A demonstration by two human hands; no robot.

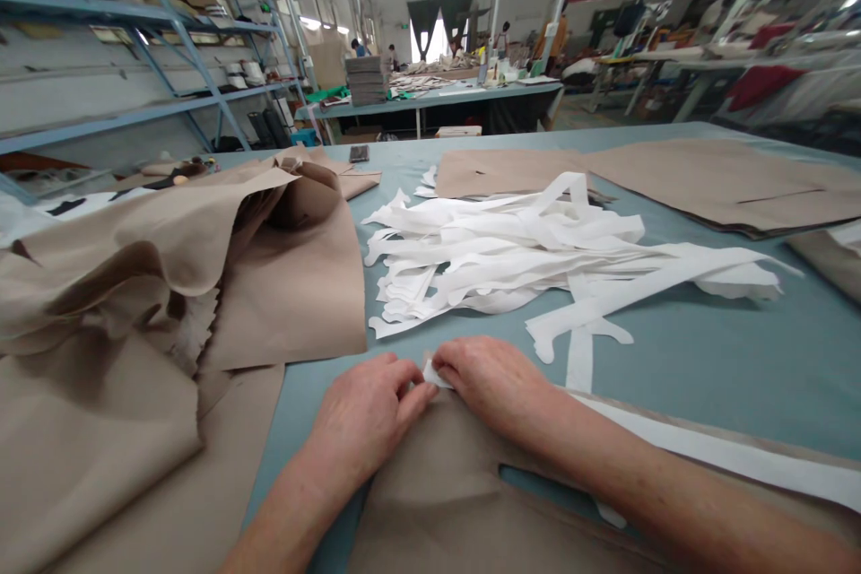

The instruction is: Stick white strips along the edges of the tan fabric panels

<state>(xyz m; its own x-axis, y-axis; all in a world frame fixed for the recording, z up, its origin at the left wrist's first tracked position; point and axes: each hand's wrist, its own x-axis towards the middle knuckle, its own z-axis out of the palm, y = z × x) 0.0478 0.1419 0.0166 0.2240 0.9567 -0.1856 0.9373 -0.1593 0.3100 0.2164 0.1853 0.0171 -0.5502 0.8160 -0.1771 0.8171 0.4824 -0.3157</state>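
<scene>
A brown fabric piece (430, 484) with a long slit-like opening lies in front of me, and a white fabric strip (713, 453) runs along its far edge. At the piece's top corner, my right hand (494, 381) is closed, its bent fingertips pinching the strip's white end. My left hand (369, 404) meets it from the other side, thumb and forefinger pinched at the same white end. What lies under the fingertips is partly hidden. My right forearm crosses over the piece and hides part of the strip.
Beyond my hands lies a loose pile of white strips (498, 242). Folded brown fabric (289, 287) heaps up on the left. Flat brown pieces (726, 179) lie at the back of the blue-green table (673, 350). Blue shelving (195, 63) stands at left; people are in the background.
</scene>
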